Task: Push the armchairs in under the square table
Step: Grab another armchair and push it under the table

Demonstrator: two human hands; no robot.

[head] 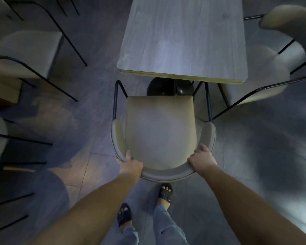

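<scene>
Below the table's [182, 38] near edge, seen from the head camera, the armchair [160, 131] stands with its seat front just short of that edge and its front legs beside the black pedestal foot [166, 88]. Our left hand [131, 165] and right hand [202, 160] each curl over the rounded backrest, one at either rear corner, gripping it. We judge the risks thus: a straight shove may knock the seat against the pedestal; an uneven one may skew the frame into the second armchair's [261, 68] leg at the right.
</scene>
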